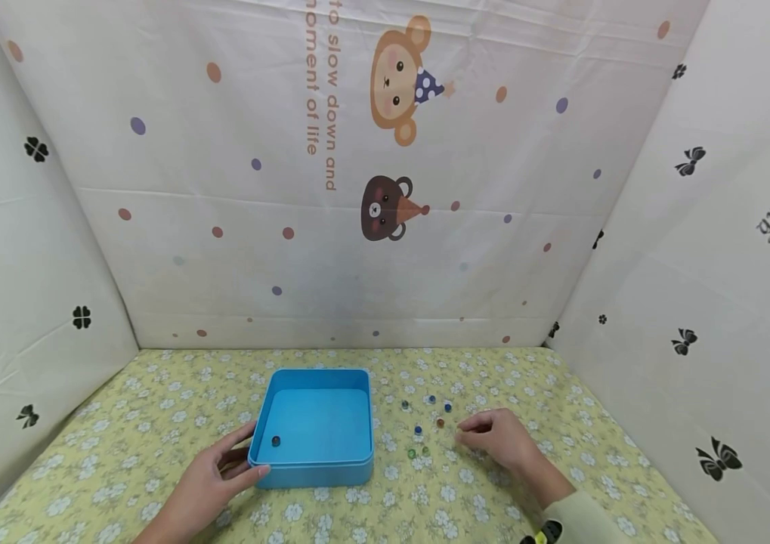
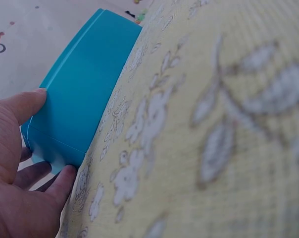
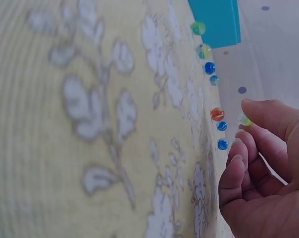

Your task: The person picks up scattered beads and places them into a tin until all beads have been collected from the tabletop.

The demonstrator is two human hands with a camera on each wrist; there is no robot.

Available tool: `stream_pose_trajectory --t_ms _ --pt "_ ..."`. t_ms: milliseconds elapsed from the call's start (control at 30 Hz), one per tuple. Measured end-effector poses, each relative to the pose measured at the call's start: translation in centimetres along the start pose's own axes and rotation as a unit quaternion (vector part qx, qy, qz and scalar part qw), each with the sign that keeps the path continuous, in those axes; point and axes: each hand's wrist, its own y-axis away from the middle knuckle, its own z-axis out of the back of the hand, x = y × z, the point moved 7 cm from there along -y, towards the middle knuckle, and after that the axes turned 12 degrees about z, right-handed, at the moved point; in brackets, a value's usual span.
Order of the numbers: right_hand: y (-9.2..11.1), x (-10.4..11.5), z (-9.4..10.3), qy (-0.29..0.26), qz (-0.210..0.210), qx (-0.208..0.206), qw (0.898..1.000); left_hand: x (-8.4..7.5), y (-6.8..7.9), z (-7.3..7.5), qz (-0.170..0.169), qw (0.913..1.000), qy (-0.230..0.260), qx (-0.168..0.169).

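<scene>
A blue square open box (image 1: 320, 474) stands on the table, with one dark marble (image 1: 276, 440) inside near its left front corner. My left hand (image 1: 211, 472) grips that corner, thumb over the front rim and fingers against the left side. To the right of the box, my right hand (image 1: 502, 438) is raised a little over the cloth. Between its thumb and index finger it pinches a yellow-green marble (image 3: 245, 119). Several glass marbles lie between hand and box, among them an orange marble (image 1: 440, 423), a blue marble (image 1: 418, 430) and a green marble (image 1: 412, 453).
A yellow floral cloth (image 1: 330, 514) covers the table. Behind it rises a pale fabric wall (image 1: 330, 302) printed with dots and bear heads, with more white fabric (image 1: 643, 393) along the right and left sides.
</scene>
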Motion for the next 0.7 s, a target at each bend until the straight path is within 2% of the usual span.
stream_pose_trajectory --t_ms 433,700 --pt "0.6 2.1 -1.0 -0.073 0.037 -0.013 0.997 0.0 0.1 0.0 -0.004 1.0 0.002 -0.003" --pt "0.5 3.4 -2.0 -0.136 0.052 -0.003 0.989 0.0 0.2 0.0 -0.009 0.9999 0.004 -0.007"
